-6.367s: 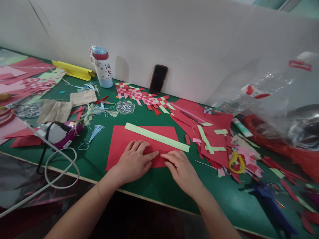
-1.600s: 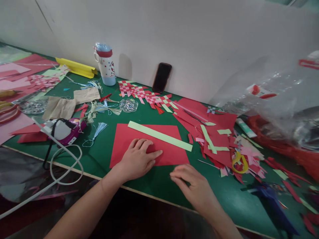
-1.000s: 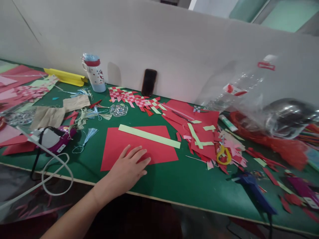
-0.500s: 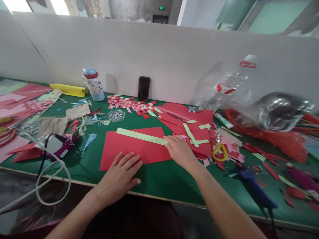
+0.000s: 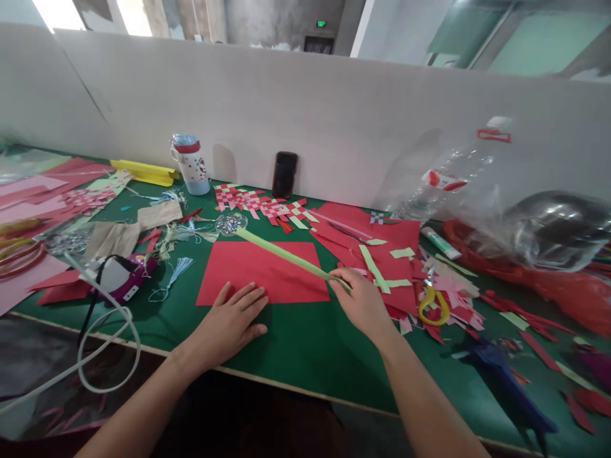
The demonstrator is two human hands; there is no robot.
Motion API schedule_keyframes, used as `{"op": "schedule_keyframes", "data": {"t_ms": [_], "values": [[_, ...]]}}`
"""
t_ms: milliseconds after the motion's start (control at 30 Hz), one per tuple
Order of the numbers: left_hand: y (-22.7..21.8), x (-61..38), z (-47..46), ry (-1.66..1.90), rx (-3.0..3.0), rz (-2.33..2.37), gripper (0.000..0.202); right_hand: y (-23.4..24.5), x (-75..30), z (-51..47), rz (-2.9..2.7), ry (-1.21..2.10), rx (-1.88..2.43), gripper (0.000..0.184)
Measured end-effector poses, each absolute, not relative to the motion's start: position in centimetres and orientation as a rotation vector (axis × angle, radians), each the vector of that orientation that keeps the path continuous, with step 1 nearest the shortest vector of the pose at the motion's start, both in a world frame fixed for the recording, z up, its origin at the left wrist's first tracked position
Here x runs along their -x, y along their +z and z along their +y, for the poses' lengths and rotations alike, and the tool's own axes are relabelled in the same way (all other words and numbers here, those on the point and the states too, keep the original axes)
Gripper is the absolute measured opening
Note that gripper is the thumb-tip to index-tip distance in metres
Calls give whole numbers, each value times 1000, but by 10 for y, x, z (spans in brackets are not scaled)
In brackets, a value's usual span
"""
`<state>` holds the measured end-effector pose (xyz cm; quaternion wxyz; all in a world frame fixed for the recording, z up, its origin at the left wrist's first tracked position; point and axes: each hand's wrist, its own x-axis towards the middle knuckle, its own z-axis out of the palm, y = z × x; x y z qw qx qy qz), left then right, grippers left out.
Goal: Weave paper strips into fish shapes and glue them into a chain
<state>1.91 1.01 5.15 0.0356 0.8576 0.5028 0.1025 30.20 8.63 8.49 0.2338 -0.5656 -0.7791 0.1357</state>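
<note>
A red paper sheet (image 5: 260,273) lies flat on the green table (image 5: 305,346) in front of me. My left hand (image 5: 232,319) rests flat and open, fingers spread, on the sheet's near edge. My right hand (image 5: 361,300) pinches the near end of a long light-green paper strip (image 5: 281,252) and holds it lifted off the red sheet, its far end pointing up and left.
To the right lie piled red, green and pink paper scraps (image 5: 396,267) with yellow-handled scissors (image 5: 431,304) and a blue glue gun (image 5: 501,375). Woven paper pieces (image 5: 260,205), a phone (image 5: 284,174) and a bottle (image 5: 191,163) stand by the white partition. A purple device with cable (image 5: 119,280) is at left.
My right hand left the sheet, came back, took the green strip's right end and raised it off the red paper. My left hand slid to the sheet's near edge.
</note>
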Motion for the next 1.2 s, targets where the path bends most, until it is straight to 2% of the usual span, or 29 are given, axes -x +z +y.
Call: {"op": "schedule_keyframes", "data": {"t_ms": [67, 167, 267, 400, 533, 733, 1200], "values": [[53, -18, 17, 426, -2574, 1582, 45, 87, -309, 76, -2063, 498, 1581, 20], [56, -28, 18, 717, -2221, 1560, 43, 85, -312, 54, -1827, 922, 1566, 25], [61, -54, 13, 938, -1665, 1258, 49, 81, -303, 31, -1572, 1265, 1451, 30], [73, -95, 16, 1150, -1054, 908, 55, 75, -285, 7, -1416, 1480, 1336, 34], [86, -115, 28, 1284, -679, 825, 43, 73, -275, -4, -1381, 1565, 1279, 36], [90, -116, 37, 1307, -577, 745, 24, 72, -270, -10, -1434, 1595, 1270, 41], [92, -63, 63, 1645, -388, 818, 28, 70, -300, -29, -1577, 1591, 1604, 45]]}}
